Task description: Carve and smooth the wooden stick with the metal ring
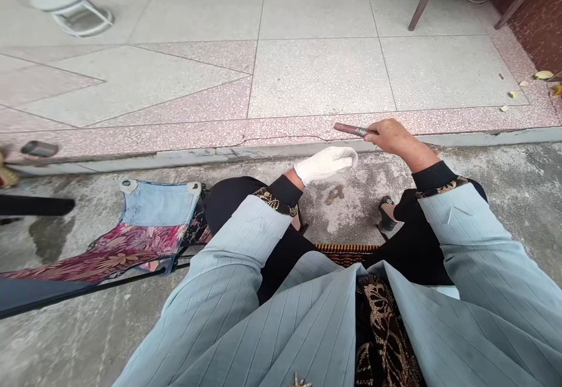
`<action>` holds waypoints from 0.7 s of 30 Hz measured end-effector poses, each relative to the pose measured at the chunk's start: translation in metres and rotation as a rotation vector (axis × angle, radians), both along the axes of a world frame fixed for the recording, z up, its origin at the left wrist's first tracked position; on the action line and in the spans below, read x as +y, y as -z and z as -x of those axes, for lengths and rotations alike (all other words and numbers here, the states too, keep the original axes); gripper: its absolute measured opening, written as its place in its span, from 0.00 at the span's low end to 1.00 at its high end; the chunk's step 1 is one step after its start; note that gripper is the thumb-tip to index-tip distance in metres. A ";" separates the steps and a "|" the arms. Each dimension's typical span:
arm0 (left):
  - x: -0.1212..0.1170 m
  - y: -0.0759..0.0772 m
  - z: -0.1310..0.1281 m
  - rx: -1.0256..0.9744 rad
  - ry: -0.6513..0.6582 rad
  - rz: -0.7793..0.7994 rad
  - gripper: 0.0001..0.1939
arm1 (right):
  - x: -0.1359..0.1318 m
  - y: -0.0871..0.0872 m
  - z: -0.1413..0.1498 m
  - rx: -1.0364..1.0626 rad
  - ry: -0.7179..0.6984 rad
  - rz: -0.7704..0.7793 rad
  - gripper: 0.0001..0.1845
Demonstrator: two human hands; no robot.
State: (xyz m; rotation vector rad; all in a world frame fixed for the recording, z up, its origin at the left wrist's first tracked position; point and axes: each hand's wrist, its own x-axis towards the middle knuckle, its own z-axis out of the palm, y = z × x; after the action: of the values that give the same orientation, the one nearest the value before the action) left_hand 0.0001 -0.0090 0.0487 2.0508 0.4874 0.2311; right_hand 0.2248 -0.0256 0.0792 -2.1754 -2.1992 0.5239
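A slim, dull brown tool [349, 129], shaped like a stick and bound partway along with a silvery coil, looks hard and scuffed; it lies in the bare right hand [393, 138], whose fingers are wrapped firmly round one end while the free end points towards nine o'clock, above the edge of a speckled, pinkish-grey terrazzo platform [325, 76]; at eight o'clock from that hand, near but apart from the tool, is the left hand [325, 164] in a white knitted glove, palm side mostly hidden, its fingers bent and drawn together at the tips; whether they pinch anything I cannot tell. Just below the glove, towards six o'clock, a crooked brown scrap [334, 194] lies on rough, blotchy concrete [320, 223]; farther down, towards five o'clock, shows a band of glossy woven seat [346, 252]. From the middle of the view, a folding chair [158, 202] of faded denim and magenta floral cloth stands between eight and nine o'clock; a smooth, greyish cylinder [39, 149] lies at nine; a round-topped white stool [79, 9] is blurred at ten; pale scraps [513, 94] dot the terrazzo between two and three.
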 end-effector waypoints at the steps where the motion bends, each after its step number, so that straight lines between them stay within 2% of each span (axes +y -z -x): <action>1: 0.000 0.000 0.000 0.019 0.004 -0.029 0.17 | 0.000 0.002 0.000 -0.036 -0.019 0.043 0.18; 2: 0.001 -0.001 0.001 0.046 0.018 -0.062 0.18 | 0.000 0.003 0.000 -0.061 -0.052 0.122 0.17; 4: 0.004 -0.001 0.004 0.097 0.059 -0.134 0.19 | -0.003 0.006 0.000 -0.040 -0.173 0.389 0.14; 6: 0.008 -0.001 0.008 0.117 0.087 -0.176 0.19 | -0.007 0.005 0.000 0.110 -0.337 0.694 0.13; 8: 0.012 0.002 0.011 0.103 0.091 -0.153 0.18 | -0.013 -0.001 -0.001 0.357 -0.470 0.865 0.15; 10: 0.017 0.007 0.012 0.056 0.057 -0.064 0.17 | -0.018 -0.010 -0.004 0.622 -0.483 0.811 0.20; 11: 0.018 0.010 0.011 0.022 0.021 -0.004 0.17 | -0.020 -0.015 -0.006 0.740 -0.440 0.706 0.22; 14: 0.017 0.017 0.005 -0.094 -0.110 0.166 0.17 | -0.021 -0.024 -0.015 0.971 -0.172 0.278 0.18; 15: 0.015 0.017 0.003 -0.116 -0.122 0.194 0.16 | -0.019 -0.024 -0.016 0.992 -0.090 0.176 0.17; 17: 0.011 0.015 0.000 -0.120 -0.086 0.181 0.14 | -0.016 -0.021 -0.018 0.955 0.028 0.082 0.15; 21: 0.005 0.005 0.000 -0.085 -0.005 0.054 0.12 | -0.009 -0.011 -0.013 0.681 0.143 0.106 0.11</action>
State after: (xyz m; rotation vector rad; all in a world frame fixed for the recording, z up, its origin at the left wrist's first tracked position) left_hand 0.0005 -0.0037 0.0433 1.9792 0.4421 0.3036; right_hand 0.2380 -0.0348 0.0907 -1.7905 -1.6671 1.1785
